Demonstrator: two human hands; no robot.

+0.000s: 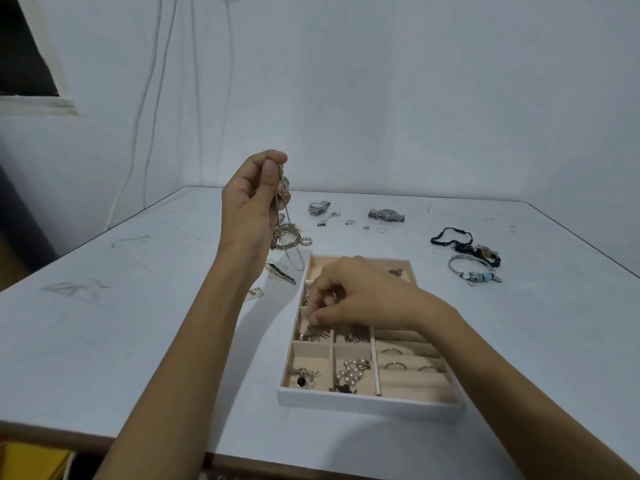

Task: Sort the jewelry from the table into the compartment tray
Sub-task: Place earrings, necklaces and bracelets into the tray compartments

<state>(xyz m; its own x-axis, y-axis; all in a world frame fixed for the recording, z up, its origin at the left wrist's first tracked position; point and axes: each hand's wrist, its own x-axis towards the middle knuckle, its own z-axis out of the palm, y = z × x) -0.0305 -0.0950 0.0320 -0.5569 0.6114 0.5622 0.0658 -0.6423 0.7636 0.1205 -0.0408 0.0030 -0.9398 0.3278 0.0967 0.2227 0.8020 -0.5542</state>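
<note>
A: We are looking down at a white counter [138, 323], scuffed with grey marks, and it is carrying everything. What are we seeing next in size?

B: We are seeing the compartment tray [367, 405] lying near the front edge. It is white outside and beige-lined, with small cells on its left and ring rolls on its right.

A: And the grips?

B: The left grip [249, 202] is hovering above the counter, left of the tray's far end. It is pinching a chain necklace [284, 188] between thumb and fingers, and the chain is hanging down beside the tray's far left corner. The right grip [356, 299] is reaching into the tray's left column, fingers curled and tips pressed together. We are not managing to tell whether they are grasping a piece.

A: What is lying outside the tray?

B: To the right we are spotting black cord bracelets [464, 244] with a beaded bangle [474, 271] just beside them. Along the far side a metal watch [318, 207] and a second watch [386, 214] are lying apart, with small charms between them. A gold bracelet heap [291, 238] is sitting behind the left wrist.

A: And inside?

B: A pearl bracelet [353, 372] is filling a front cell, and three rings [394, 366] are standing in the rolls.
</note>
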